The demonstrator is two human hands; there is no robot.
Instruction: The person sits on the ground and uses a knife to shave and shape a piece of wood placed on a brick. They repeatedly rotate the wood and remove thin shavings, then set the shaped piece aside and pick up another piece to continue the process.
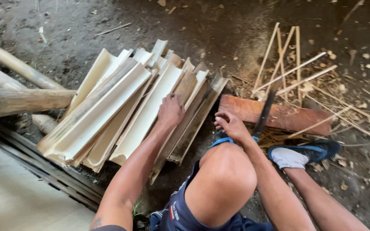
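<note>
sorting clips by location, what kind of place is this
Likely an outdoor or open-sided bamboo-working spot: bare dirt ground, a stack of split bamboo halves under the left hand, and thin bamboo strips scattered by a wooden block.

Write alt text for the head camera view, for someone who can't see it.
Seen from above, a crouching person's left hand rests on a pile of split bamboo halves on dirt ground, while the right hand grips a dark blade over a reddish wooden block. Thin bamboo strips lie scattered beyond.
</note>
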